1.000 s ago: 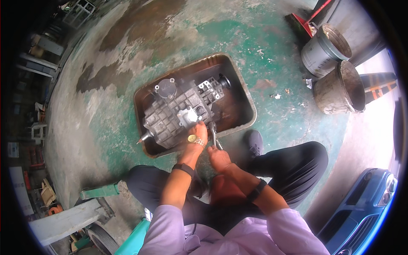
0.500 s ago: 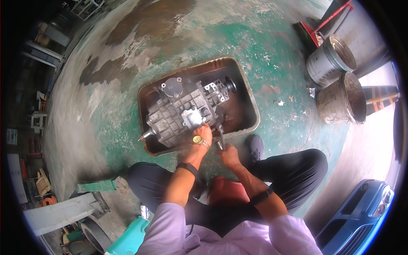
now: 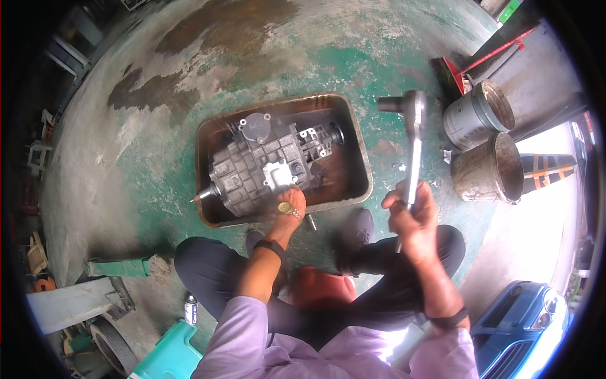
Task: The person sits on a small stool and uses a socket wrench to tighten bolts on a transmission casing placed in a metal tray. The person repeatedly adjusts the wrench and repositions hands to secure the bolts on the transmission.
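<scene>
A grey cast-metal gearbox (image 3: pixel 243 167) lies in a rusty rectangular metal tray (image 3: pixel 366 155), its input shaft pointing left. My left hand (image 3: pixel 292 201) is closed at the near side of the gearbox, just below a bright square cover (image 3: pixel 279 175); its fingertips and anything in them are hidden. A short metal rod end (image 3: pixel 311 222) sticks out beside it, over the near rim of the tray. Raised to the right of the tray, my right hand (image 3: pixel 415 221) grips a ratchet wrench (image 3: pixel 415 142) by its handle, head up, with a dark socket on it pointing left.
Two dirty buckets (image 3: pixel 486 167) stand at the right, near a red-handled dustpan (image 3: pixel 449 79). A red seat (image 3: pixel 320 287) is beneath me. Lower left are a teal case (image 3: pixel 165 357), a spray can (image 3: pixel 190 309) and a lift arm (image 3: pixel 76 303). A blue car front (image 3: pixel 524 331) is lower right.
My right hand has lifted the ratchet wrench up and right, away from the gearbox's near side. My left hand stays at the gearbox. The whole view has shifted slightly.
</scene>
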`<state>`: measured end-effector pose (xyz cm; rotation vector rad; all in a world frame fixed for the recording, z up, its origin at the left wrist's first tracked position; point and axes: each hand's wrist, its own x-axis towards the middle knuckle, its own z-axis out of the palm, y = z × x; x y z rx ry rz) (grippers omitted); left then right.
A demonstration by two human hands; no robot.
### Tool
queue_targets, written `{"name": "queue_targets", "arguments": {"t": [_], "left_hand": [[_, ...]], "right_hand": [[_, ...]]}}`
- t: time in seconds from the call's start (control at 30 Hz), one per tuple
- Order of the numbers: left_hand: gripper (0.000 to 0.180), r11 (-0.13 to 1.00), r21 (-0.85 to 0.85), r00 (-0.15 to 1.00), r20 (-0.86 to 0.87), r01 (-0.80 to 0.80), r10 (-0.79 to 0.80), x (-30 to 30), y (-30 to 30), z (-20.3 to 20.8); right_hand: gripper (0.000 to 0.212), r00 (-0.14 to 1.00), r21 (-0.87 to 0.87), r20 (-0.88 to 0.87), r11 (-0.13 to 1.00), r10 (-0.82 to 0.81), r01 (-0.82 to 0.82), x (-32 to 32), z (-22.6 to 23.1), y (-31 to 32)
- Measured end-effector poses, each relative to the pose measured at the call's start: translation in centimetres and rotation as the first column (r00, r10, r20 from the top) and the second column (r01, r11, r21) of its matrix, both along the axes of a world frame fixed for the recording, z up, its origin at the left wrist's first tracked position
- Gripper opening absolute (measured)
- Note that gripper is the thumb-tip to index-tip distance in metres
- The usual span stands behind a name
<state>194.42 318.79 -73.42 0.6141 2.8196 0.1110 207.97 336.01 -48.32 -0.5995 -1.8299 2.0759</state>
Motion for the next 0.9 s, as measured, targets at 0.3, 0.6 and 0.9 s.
{"name": "queue_targets", "arguments": {"t": [0.3,0.6,0.9], "left_hand": [[0.025,1.0,-0.027,1.0,-0.023,-0.014,0.013,-0.1,0.0,-0.5],[0.025,0.997,-0.07,0.99,0.14,0.013,-0.003,-0.6,0.0,-1.0],[0.024,0.988,0.052,0.989,0.047,-0.145,0.143,-0.5,0.1,-1.4]], "right_hand": [[0.013,0.934,-0.402,0.255,0.906,0.25,-0.132,-2.3,0.5,0.6],[0.007,0.934,-0.684,0.234,0.728,0.27,-0.039,-7.4,-8.3,-2.6],[0.008,0.954,-0.71,0.027,0.677,0.3,-0.193,-10.9,-7.9,-0.5]]}}
